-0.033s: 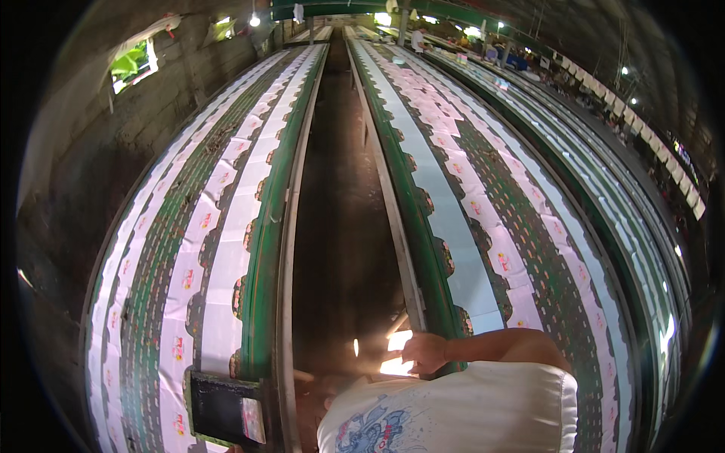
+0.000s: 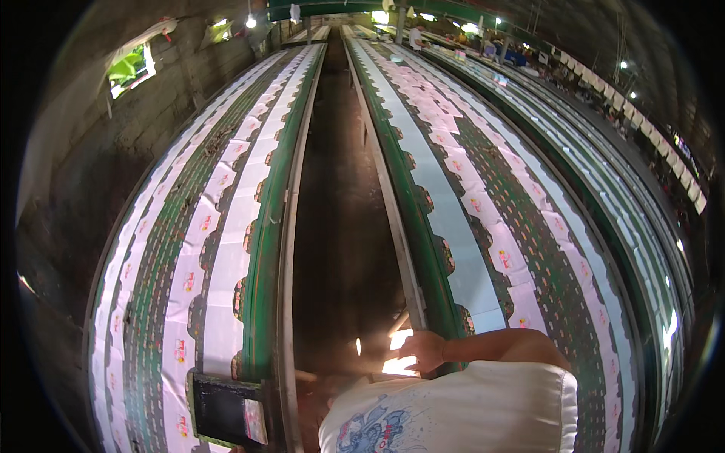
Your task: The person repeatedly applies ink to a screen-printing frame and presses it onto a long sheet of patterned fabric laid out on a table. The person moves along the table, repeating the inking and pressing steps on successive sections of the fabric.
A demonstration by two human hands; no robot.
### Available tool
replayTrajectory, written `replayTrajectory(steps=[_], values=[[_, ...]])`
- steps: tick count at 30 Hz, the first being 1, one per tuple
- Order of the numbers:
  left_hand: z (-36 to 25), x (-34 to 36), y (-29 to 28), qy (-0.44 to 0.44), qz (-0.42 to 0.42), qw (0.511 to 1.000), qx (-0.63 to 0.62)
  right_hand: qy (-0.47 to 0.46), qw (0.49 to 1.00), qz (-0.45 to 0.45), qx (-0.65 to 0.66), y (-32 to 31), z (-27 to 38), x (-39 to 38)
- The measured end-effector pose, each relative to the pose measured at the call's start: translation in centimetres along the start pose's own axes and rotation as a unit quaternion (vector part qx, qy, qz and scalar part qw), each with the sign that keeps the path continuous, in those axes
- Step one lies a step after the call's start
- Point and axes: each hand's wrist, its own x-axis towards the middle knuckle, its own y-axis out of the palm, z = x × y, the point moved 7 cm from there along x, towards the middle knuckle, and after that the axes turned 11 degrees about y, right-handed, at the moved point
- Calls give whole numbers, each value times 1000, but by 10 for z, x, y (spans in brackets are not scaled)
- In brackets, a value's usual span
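My right hand hangs over the bright patch at the bottom of the aisle, beside the right table's edge, with fingers loosely bent and apart and nothing visible in them. My forearm and white printed shirt fill the lower middle. A dark rectangular screen frame, with a pale object on its right end, lies on the left table. A little skin of my left hand shows at that frame's lower edge; its fingers are mostly hidden.
Long green tables run either side of the dark aisle, bearing strips of white, pink and pale blue printed pieces. A person in white stands far off at right. Pale sheets hang along the right; a block wall borders the left.
The view has shifted very slightly, moving the tables a little in the picture. My right hand and the screen frame show no clear movement.
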Motion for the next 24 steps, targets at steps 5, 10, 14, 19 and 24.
replayTrajectory(steps=[5, 10, 14, 19, 24], values=[[78, 2, 18, 156, 101, 976, 116, 28, 998, -39, 42, 4, -11, -2], [73, 9, 25, 177, 127, 963, 159, 14, 998, -60, 20, 4, -15, 3], [40, 16, 33, -136, 128, 977, 98, 18, 998, -57, 7, -1, -16, 0], [19, 8, 16, -348, 86, 933, -19, 15, 997, -75, 22, 2, -17, 0], [97, 14, 32, -250, 162, 951, 79, 2, 996, -78, 35, 3, -19, 0]])
